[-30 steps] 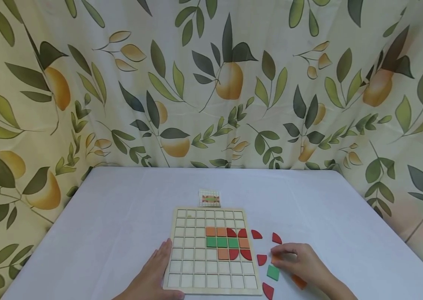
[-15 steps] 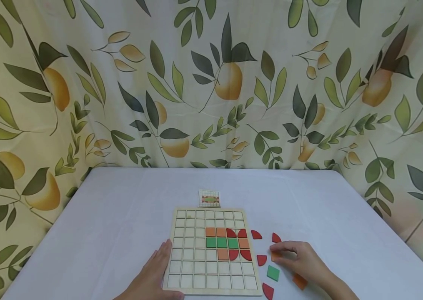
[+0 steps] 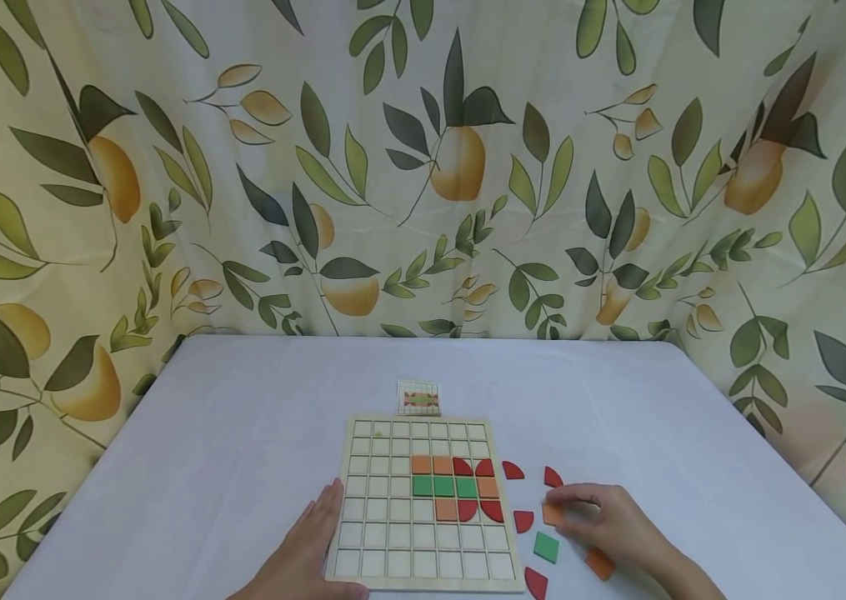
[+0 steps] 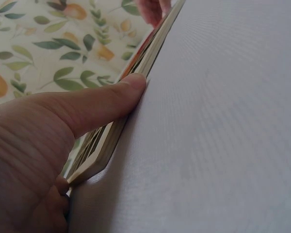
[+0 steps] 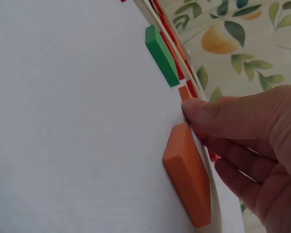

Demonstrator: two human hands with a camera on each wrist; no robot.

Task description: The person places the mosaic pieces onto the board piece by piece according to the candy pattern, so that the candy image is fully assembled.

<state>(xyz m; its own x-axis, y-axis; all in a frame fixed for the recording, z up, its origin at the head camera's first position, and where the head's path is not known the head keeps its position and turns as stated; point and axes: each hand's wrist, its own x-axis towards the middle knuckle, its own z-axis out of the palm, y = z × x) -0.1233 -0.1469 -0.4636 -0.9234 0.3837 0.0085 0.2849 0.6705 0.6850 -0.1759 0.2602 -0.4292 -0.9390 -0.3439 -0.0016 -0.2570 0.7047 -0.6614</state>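
Note:
A wooden grid board [image 3: 375, 533] lies on the white table. My left hand [image 3: 298, 542] rests against its near left corner, with straight fingers along the left side. In the left wrist view the thumb [image 4: 106, 104] presses on the board's near edge. Right of the board, my right hand [image 3: 610, 521] pinches an orange square tile [image 3: 553, 514] between thumb and fingers, at table level. The right wrist view shows only part of that tile, with a second orange tile [image 5: 186, 170] and a green tile [image 5: 161, 56] nearby. Red, green and orange pieces fill part of the board's grid.
A small pattern card [image 3: 418, 398] stands behind the board. Red quarter-circle pieces [image 3: 523, 521] and a green square [image 3: 546, 547] lie between board and right hand. A fruit-patterned curtain [image 3: 423, 208] hangs behind and beside the table.
My right hand shifts only slightly, and more of the orange tile between its fingers shows now. My left hand and the board stay in place.

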